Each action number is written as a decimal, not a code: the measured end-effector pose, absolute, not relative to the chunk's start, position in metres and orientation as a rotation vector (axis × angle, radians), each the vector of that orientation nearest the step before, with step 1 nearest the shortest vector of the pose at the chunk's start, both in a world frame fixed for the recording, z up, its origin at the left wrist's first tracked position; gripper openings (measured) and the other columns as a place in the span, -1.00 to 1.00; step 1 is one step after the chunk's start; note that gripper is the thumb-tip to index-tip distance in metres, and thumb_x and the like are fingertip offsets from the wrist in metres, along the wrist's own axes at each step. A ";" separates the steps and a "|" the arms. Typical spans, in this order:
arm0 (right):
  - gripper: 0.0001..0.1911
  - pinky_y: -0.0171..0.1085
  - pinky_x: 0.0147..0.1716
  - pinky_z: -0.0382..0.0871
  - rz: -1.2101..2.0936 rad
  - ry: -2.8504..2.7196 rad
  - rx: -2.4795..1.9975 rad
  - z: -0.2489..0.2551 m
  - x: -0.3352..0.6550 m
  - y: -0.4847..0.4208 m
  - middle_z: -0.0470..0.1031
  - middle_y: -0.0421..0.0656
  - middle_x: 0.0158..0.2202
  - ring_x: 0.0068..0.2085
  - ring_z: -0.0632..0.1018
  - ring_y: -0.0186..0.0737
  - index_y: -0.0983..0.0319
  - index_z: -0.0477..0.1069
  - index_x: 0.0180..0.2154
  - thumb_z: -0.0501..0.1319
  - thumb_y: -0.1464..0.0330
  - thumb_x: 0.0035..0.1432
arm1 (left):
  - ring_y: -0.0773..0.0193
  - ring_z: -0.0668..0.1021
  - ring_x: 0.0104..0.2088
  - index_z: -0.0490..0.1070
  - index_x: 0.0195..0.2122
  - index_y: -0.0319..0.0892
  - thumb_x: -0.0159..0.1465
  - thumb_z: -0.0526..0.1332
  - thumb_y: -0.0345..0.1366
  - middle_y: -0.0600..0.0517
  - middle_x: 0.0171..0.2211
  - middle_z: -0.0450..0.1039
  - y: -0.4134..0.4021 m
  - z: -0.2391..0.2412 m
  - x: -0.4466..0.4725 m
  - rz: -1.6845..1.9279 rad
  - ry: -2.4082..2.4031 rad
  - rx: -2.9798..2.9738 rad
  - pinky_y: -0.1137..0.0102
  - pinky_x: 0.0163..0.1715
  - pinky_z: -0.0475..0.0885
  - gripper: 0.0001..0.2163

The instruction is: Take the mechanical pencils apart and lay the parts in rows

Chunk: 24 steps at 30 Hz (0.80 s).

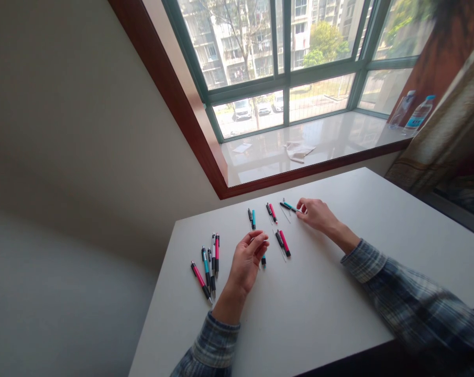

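Observation:
My left hand (249,259) is held above the middle of the white table, thumb and fingertips pinched together. Whatever lies between them is too small to make out. Partly behind that hand shows a teal pen part (264,259) with a black end. My right hand (318,214) rests toward the back of the table, its thumb and fingers closed at the near end of a teal pen barrel (290,207). Beside it are a black pen part (284,204) and a thin refill (284,213). Closer to me lie a pink barrel (285,242) and a black part (279,239).
Several whole pens, including a pink one (200,281) and a teal one (206,266), lie left of my left hand. Farther back are another teal barrel (253,219) and pink barrel (273,212). Bottles (418,115) and a cloth (298,151) occupy the windowsill (260,162).

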State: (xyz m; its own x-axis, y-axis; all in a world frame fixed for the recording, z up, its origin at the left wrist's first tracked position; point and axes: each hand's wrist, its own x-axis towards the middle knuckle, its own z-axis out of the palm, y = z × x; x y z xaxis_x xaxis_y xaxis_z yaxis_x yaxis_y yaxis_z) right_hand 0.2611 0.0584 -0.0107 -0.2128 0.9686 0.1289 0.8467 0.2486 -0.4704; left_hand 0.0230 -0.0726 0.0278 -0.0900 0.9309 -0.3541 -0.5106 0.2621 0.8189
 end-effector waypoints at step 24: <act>-0.91 -0.31 -0.36 0.30 0.571 -2.119 -1.590 -0.006 0.249 0.045 0.64 -0.18 -0.34 -0.37 0.58 -0.22 0.16 0.55 -0.21 0.27 0.35 0.24 | 0.39 0.58 -0.33 0.56 -0.24 -0.22 0.01 0.57 -0.29 0.01 -0.29 0.59 -0.073 0.032 0.025 1.284 1.112 0.543 0.51 -0.25 0.48 -0.68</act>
